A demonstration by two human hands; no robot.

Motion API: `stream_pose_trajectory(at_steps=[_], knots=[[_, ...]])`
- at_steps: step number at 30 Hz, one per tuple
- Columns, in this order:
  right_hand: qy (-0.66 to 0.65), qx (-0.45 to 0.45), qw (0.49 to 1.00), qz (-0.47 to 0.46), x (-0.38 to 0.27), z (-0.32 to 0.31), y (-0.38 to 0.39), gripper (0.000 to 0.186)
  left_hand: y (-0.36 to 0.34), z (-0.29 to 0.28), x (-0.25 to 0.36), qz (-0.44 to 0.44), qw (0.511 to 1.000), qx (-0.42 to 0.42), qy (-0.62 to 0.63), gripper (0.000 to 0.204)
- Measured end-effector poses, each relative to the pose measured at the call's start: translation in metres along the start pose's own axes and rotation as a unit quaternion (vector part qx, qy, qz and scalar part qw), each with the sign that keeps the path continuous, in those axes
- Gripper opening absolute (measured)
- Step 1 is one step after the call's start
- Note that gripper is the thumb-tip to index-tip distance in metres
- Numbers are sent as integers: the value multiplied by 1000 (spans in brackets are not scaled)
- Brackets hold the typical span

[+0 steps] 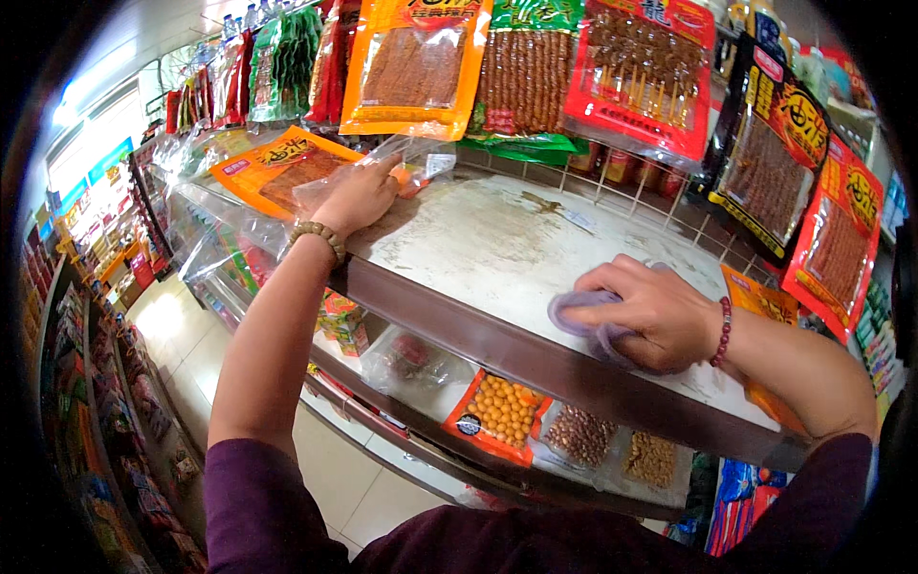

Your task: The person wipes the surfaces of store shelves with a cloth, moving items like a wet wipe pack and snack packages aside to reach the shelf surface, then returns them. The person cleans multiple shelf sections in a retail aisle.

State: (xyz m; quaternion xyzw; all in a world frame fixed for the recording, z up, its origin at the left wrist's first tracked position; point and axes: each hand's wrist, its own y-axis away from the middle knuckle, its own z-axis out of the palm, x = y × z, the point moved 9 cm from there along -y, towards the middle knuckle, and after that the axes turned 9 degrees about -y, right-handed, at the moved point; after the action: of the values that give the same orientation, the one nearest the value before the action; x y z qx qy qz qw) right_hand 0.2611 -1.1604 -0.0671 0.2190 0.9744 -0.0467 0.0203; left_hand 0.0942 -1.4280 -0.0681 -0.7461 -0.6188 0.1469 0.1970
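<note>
My right hand (641,311) holds a bunched lilac cloth (574,311) against the white shelf surface (449,249), which has brownish grime and a scuffed dark patch toward the back. My left hand (359,196) is on the left of this shelf, fingers curled on clear plastic packaging (320,196), right beside a flat orange snack pack (263,172). What lies under those fingertips is partly hidden.
Snack packs (411,67) hang along a wire grid (631,191) behind the shelf. A lower shelf (435,373) holds bagged beans and nuts (579,430). An aisle with tiled floor (167,325) and another stocked rack (105,411) are at left.
</note>
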Motion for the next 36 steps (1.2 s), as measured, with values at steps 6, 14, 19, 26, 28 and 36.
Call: stream_pose_trajectory(at_steps=[6,14,19,26,28,36], knots=[[42,41,998,-39,41,11,-104,39,-1,-4,5,21,999,19,20,44],[71,85,993,-27,66,22,-200,34,-8,6,-14,-29,965,-5,261,50],[-26,62,984,-164,-10,16,-148,37,-11,19,-32,-82,942,-21,323,56],[-25,-7,994,-104,-12,-3,3,47,-10,22,-36,-101,936,-26,335,59],[-38,-15,995,-86,-12,-4,19,48,-11,25,-38,-113,940,-36,321,58],[16,25,995,-94,-11,13,-106,44,-13,20,-31,-68,939,-18,336,60]])
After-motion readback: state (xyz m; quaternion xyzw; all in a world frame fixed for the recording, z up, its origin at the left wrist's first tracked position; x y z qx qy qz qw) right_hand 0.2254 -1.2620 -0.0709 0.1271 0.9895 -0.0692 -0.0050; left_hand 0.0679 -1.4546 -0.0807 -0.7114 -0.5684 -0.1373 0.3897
